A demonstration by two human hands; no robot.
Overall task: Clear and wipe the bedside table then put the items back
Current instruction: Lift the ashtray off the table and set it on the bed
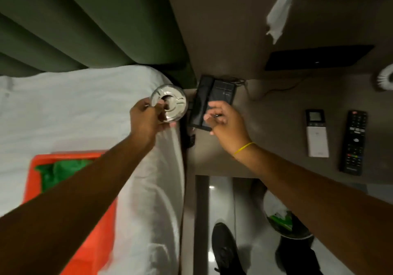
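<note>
A brown tabletop (276,125) runs along the right of a bed with white sheets (74,108), backed by a dark green padded headboard (85,19). On the bed near the lower left sits an orange plastic tub (100,221) with a green cloth (61,172) inside it. At the far left corner of the tabletop lies a black corded desk telephone (214,96), its thin cable trailing away behind it. Well to the right lie a slim white remote with a small screen (316,134) and, just beside it, a long black television remote with coloured buttons (354,142); their lettering is too small to read. Farther back a flat black rectangular object (319,57) rests on the tabletop, and a white towel (282,19) hangs at the upper right. Below the tabletop edge a black shoe (225,251) stands on a glossy pale floor, near a dark bin holding green and white litter (287,223).

The left hand (146,119) pinches the near rim of a round clear glass ashtray (170,102), holding it over the edge of the bed, just beside the telephone. The ashtray is thick and shiny with a round hollow centre and notches in its rim. The right hand (225,119), a yellow band on its wrist, hovers over the near end of the telephone with fingers loosely curled and holding nothing that can be made out; motion blur hides whether it touches the telephone
</note>
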